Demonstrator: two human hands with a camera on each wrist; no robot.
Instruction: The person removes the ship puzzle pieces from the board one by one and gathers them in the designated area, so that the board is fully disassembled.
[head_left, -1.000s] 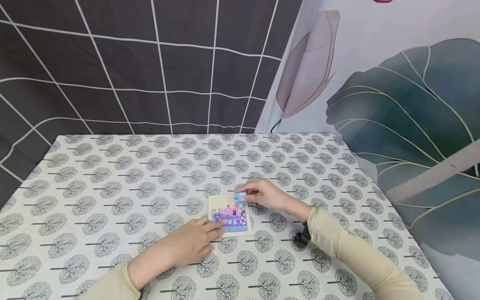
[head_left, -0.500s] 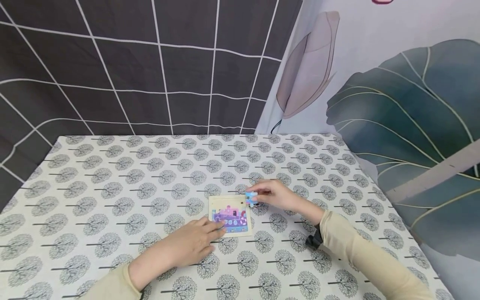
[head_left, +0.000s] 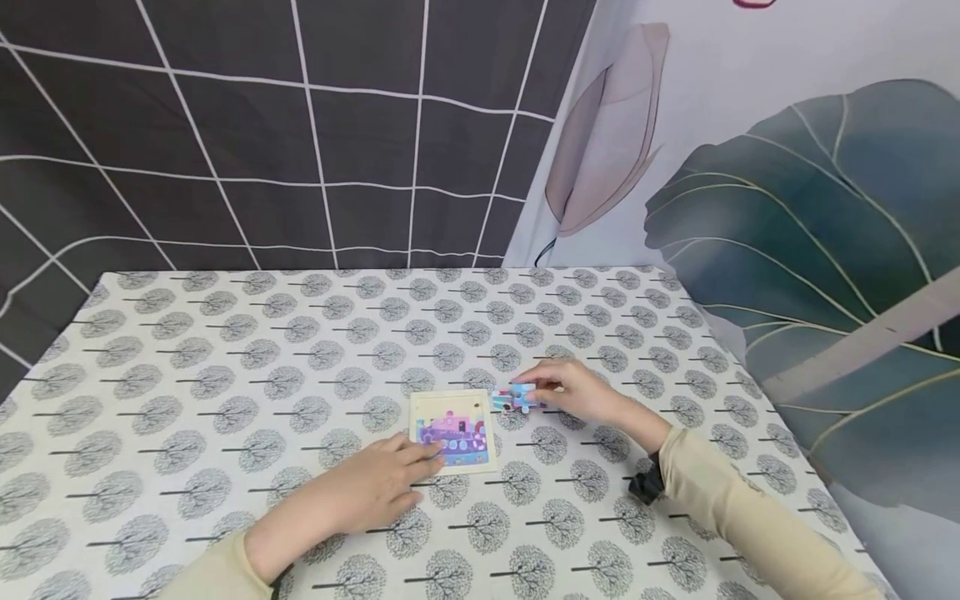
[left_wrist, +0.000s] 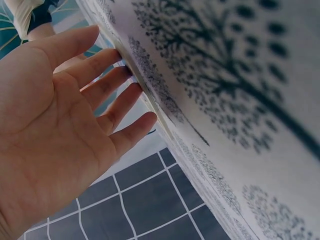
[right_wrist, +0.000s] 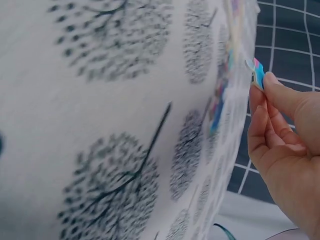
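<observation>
Beige sleeves (head_left: 750,510), black wrist camera (head_left: 645,485)

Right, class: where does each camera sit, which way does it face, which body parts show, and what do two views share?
Head: on the head, facing forward and down at the puzzle board; left hand, right hand and sleeves show.
Left wrist: on that wrist, facing past the left palm to the tree-print cloth; right arm partly shows.
Right wrist: on that wrist, facing past the right hand to cloth and gridded backdrop; only that hand shows.
Shared: head and right wrist both show the blue piece pinched in the right hand.
</observation>
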